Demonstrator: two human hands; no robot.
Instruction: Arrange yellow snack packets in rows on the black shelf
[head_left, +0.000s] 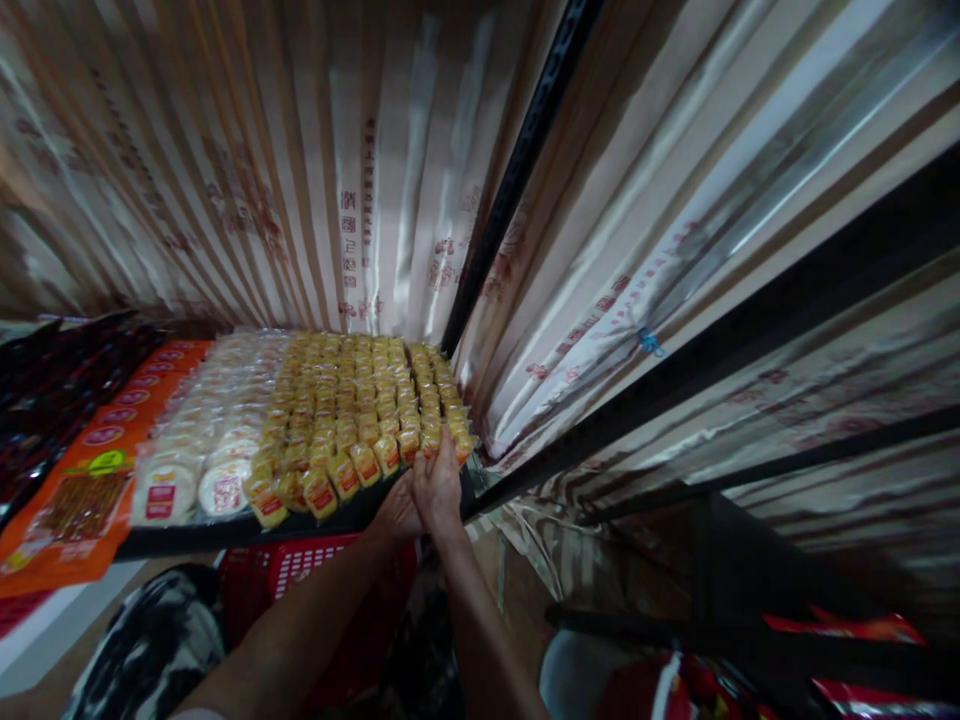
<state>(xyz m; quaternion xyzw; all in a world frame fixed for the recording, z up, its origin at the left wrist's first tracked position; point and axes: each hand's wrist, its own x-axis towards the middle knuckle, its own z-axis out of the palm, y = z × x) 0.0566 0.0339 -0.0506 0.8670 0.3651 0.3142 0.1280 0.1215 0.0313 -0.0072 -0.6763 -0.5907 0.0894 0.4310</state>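
Rows of small yellow snack packets [337,400] fill the right part of a dark shelf [247,535]. At the front right corner of these rows, my right hand [439,490] has its fingers closed on a yellow snack packet at the front; part of that packet is hidden behind the fingers. Close beside it, my left hand [401,510] is at the shelf's front edge, below the front packets. Its fingers are mostly hidden, so its grip cannot be made out. Left of the yellow packets stand two rows of clear packs with round white pieces [195,480].
Orange snack bags [112,450] and dark packs [60,400] lie farther left. A red basket [315,565] sits below the shelf. Black posts [517,190] and rails [675,360] rise at the right. Printed pale curtains [375,180] hang behind. Red packages [675,685] are at lower right.
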